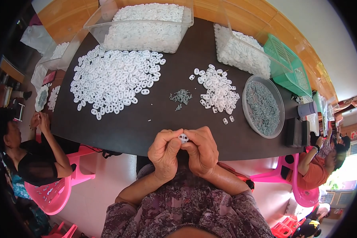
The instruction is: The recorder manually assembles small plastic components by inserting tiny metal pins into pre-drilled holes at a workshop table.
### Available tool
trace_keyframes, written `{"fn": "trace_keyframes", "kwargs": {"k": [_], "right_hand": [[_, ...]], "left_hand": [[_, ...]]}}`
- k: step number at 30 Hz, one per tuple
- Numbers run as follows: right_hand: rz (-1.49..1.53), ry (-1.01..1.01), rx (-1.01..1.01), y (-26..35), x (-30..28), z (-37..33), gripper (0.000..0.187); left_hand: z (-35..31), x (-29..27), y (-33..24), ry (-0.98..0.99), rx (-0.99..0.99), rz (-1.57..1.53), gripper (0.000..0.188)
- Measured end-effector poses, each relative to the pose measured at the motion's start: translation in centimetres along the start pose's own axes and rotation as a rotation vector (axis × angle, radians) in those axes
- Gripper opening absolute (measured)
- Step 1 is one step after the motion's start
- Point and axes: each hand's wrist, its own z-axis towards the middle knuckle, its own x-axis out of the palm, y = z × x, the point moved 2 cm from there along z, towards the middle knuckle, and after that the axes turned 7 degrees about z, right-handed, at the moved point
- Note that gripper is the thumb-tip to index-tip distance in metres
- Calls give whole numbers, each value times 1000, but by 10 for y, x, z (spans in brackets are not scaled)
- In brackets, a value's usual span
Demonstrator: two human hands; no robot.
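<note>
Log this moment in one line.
left hand: pinching white piece | right hand: pinching same piece | table beyond: grey parts heap, large white heap

Single head-worn fisheye, I note: mounted above the wearer's shirt (186, 210) at 6 o'clock, pitched down and forward across the table (119, 137). Close range: left hand (164, 154) and right hand (202, 152) just toward 6 from centre; wood panel (210, 8) at 12, bending.

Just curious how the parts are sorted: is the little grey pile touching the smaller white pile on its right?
Apart. The head view shows bare dark tabletop between the little grey pile and the smaller white pile.
</note>
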Motion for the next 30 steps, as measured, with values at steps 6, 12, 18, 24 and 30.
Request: {"fn": "trace_keyframes", "kwargs": {"k": [6,12,18,24,30], "right_hand": [[-24,8,-58,-1,0,1,29],[-27,-17,-55,-8,1,-1,21],[-81,6,-37,-5,-3,3,26],[-231,4,-67,-21,-38,41,14],[-550,-293,-60,-102,-134,153,13]], "left_hand": [[1,5,-2,-29,105,61,19],[3,12,-2,-40,33,27,20],[2,9,-3,-35,8,156,17],[16,5,-9,45,-214,101,26],[46,-24,12,67,-148,430,17]]}}
